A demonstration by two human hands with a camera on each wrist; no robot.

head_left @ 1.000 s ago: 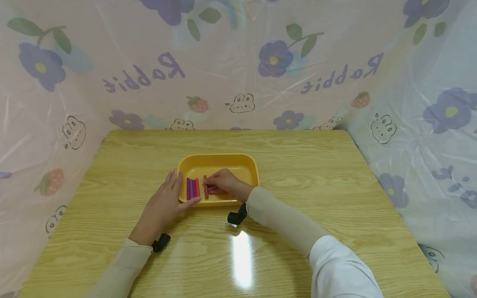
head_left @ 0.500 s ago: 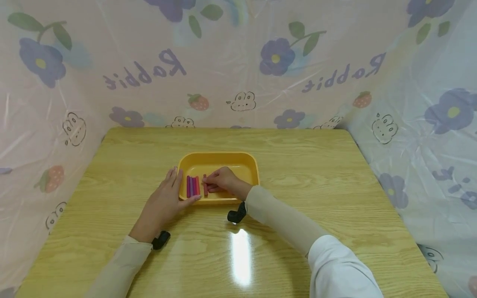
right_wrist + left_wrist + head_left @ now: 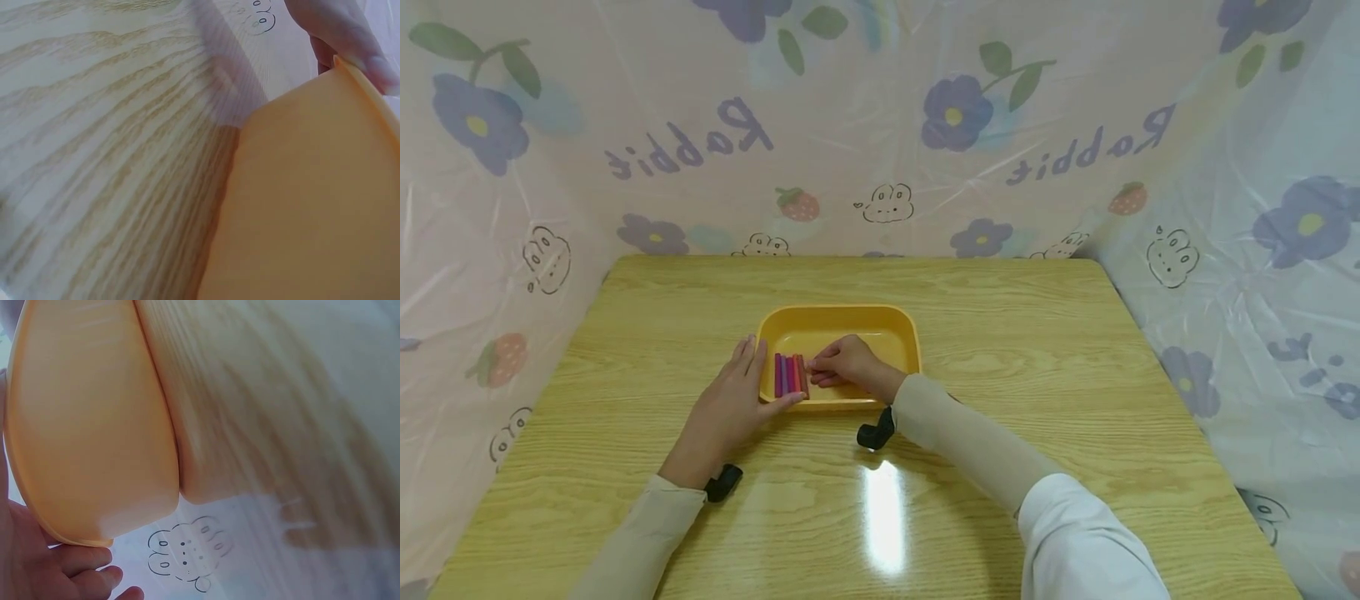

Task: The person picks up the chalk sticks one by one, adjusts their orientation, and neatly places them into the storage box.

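Note:
In the head view my left hand (image 3: pixel 726 417) holds the near-left corner of a yellow tray (image 3: pixel 850 317). Its fingers lie along the left side and its thumb over the front rim; the right wrist view shows the thumb (image 3: pixel 381 72) on the tray's rim. Several thin coloured sticks (image 3: pixel 786 377), purple to orange, stand side by side at the tray's left end, pointing away from me. A reddish-brown stick (image 3: pixel 805 383) lies at the right end of this row. My right hand (image 3: pixel 850 362) reaches into the tray, fingertips right at that stick's right side; the right wrist view hides them.
The tray sits mid-table on a wood-grain tabletop (image 3: pixel 1015 333). A patterned curtain (image 3: pixel 880 125) hangs behind the table and along both sides. Black cameras (image 3: pixel 724 483) are strapped at both wrists, close to the tray's near side.
The reddish-brown stick has slid left from a spot apart to beside the other sticks. My right fingertips, over it before, are now at its right side. The left hand stays put.

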